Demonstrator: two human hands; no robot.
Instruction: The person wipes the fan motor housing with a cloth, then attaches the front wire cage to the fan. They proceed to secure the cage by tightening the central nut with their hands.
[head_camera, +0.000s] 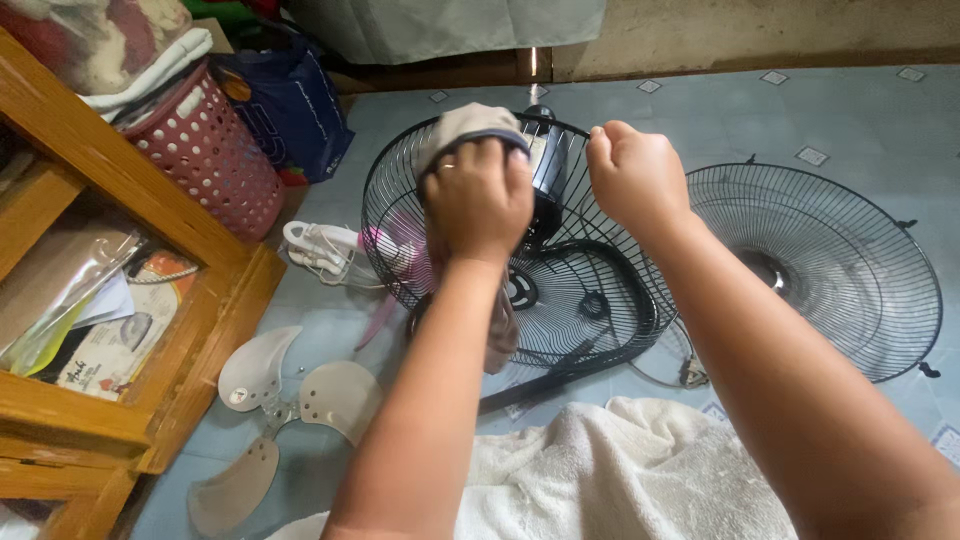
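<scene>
White terry towel (600, 470) lies nearest the lens on the pale blue floor (860, 110), with the detached three-blade grey plastic fan blade (290, 410) to its left and a second black wire fan guard (830, 265) lying flat to its right. Left hand (478, 200) is closed on a grey-beige cloth (468, 125) pressed to the upper rim of the tilted black wire fan grille (520, 270); right hand (635, 175) is fisted on that rim, steadying it. Judgement: fan already dismantled, grille wiping under way, other guard and blade apparently not yet wiped.
</scene>
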